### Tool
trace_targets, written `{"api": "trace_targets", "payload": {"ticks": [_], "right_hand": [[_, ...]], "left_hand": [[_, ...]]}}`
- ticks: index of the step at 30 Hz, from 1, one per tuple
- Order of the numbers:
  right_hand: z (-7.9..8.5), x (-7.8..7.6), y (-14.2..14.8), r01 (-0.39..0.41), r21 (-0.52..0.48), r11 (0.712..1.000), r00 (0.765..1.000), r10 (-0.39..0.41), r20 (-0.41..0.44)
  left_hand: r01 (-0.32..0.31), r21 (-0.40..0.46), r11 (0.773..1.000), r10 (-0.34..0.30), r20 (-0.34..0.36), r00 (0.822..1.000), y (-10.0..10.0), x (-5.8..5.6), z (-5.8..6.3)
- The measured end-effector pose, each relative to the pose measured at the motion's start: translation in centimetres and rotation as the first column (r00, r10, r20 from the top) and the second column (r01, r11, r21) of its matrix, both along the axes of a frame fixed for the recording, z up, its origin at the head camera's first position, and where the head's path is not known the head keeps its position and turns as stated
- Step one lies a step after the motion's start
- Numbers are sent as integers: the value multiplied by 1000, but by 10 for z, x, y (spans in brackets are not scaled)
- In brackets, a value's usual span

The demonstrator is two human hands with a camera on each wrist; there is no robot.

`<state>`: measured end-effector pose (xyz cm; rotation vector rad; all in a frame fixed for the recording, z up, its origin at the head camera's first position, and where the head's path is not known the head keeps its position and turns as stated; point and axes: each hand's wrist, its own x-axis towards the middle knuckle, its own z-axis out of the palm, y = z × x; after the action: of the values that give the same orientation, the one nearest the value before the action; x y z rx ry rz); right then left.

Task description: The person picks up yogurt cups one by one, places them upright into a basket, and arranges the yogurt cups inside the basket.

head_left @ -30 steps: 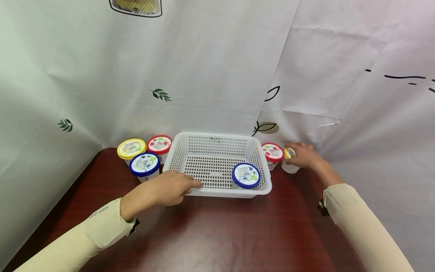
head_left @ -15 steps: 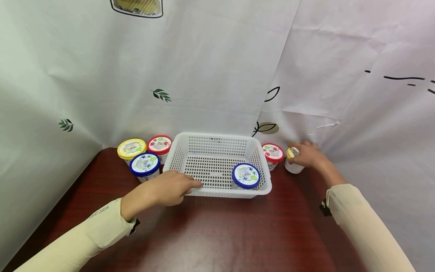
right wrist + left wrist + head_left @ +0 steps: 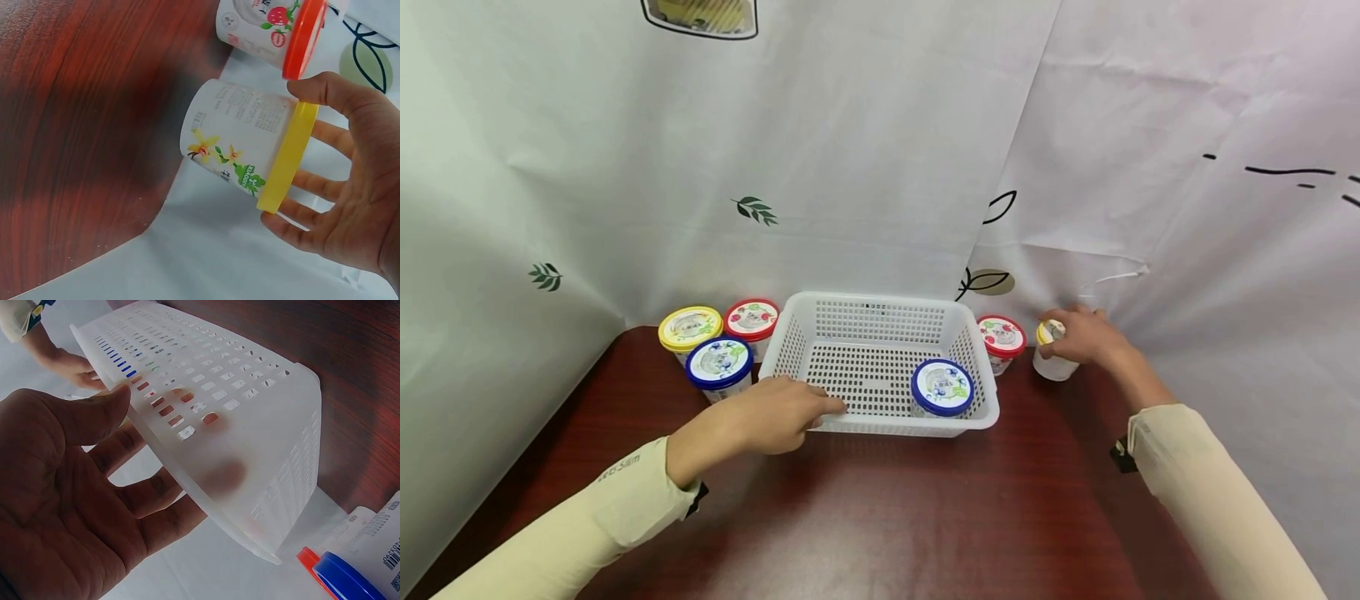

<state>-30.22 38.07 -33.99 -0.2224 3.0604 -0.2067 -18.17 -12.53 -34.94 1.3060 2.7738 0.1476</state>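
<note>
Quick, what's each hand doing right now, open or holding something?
Left hand: closed, holding the basket.
Right hand: closed, holding the yellow-lidded tub.

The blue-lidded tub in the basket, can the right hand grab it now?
Probably not: the right hand is holding the yellow-lidded tub by its lid. Nothing covers the blue-lidded tub in the open-topped basket, so a free hand could likely reach in.

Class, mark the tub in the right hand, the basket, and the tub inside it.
Yellow-lidded tub (image 3: 234,137): right wrist view, side wall.
White basket (image 3: 887,423): head view, near rim.
Blue-lidded tub (image 3: 942,388): head view, lid top.
</note>
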Motion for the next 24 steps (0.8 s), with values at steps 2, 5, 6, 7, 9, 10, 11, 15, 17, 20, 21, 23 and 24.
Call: {"api": "trace_targets", "payload": {"ticks": [2, 5, 6, 7, 9, 10, 11, 15, 17, 20, 21, 23, 24], "right_hand": [[2, 0, -1, -2, -1, 1000, 1000, 2, 1], [5, -1, -2, -3, -5, 1000, 1000, 3, 7], [5, -1, -3, -6, -1, 1000, 1000, 6, 7], [6, -1, -3, -10, 2, 1000, 1000, 10, 8], [8, -1, -4, -17, 12, 1000, 1000, 17, 5], [9, -1, -4, -22, 16, 1000, 1000, 22, 1], [10, 0, -5, -25, 18, 1000, 1000, 25, 0], [15, 2, -8, -35, 21, 999, 999, 36, -15], [17, 3, -10, -34, 18, 999, 999, 34, -25], [20, 4, -13, -34, 20, 999, 998, 35, -52], [20, 4, -14, -34, 17, 999, 998, 35, -61], [22, 5, -16, -33, 13, 999, 996, 34, -77], [23, 6, -17, -34, 12, 999, 996, 35, -86]], "left_hand": [[-4, 1, 1000, 4, 4, 1000, 0, 0, 0], [-10, 0, 1000, 10, 10, 1000, 0, 0, 1], [-8, 0, 1000, 8, 8, 1000, 0, 1, 1], [-6, -1, 1000, 6, 4, 1000, 0, 1, 1], [0, 0, 1000, 0, -4, 1000, 0, 1, 1], [4, 1, 1000, -4, -7, 1000, 0, 0, 1], [9, 2, 1000, -9, -12, 1000, 0, 0, 1], [11, 3, 1000, -11, -8, 1000, 0, -1, 1], [2, 2, 1000, -2, 6, 1000, 0, -1, 1], [-16, 0, 1000, 16, 27, 1000, 1, -1, 1], [-18, -1, 1000, 19, 28, 999, 1, -1, 1], [-21, -3, 1000, 21, 27, 999, 1, 0, 1], [-21, -5, 1000, 21, 25, 999, 1, 0, 1]]}}
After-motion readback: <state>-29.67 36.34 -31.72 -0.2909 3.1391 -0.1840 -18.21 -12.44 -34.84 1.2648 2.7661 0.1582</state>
